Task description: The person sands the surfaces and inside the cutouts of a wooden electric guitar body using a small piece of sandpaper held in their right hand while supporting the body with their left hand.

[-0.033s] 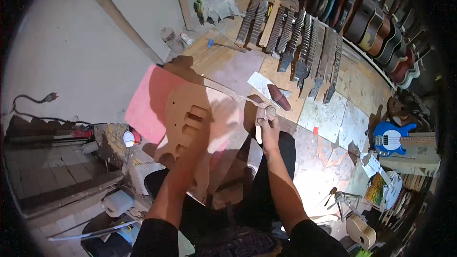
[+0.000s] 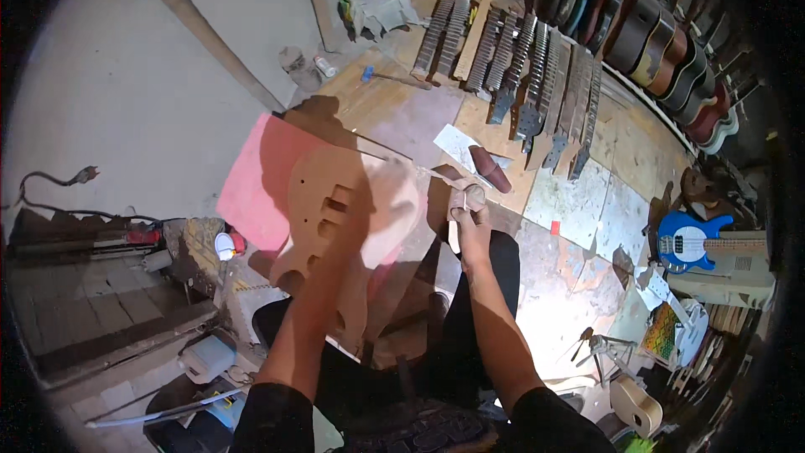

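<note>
A pale wooden electric guitar body [image 2: 314, 169] with cut-out pockets and small drilled holes lies before me on a pink pad [image 2: 241, 176]. My left forearm reaches over it, and my left hand [image 2: 355, 205] is at the body; its fingers blend into the wood and shadow, so their pose is unclear. Just right of the body, my right hand [image 2: 476, 239] is closed round a pale, round-ended block [image 2: 474, 196] that seems wrapped in sandpaper. A light strip hangs below that hand. Beyond it, a dark reddish-brown curled piece [image 2: 490, 169] rests by a white sheet [image 2: 455, 144].
Several guitar necks [image 2: 528, 84] lie in a row at the far side. A blue-headed hammer [image 2: 368, 75] lies left of them. Guitar bodies [image 2: 637, 42] stand at the upper right; a blue bass guitar [image 2: 688, 243] is at the right. A loose plug cable [image 2: 59, 178] hangs on the left.
</note>
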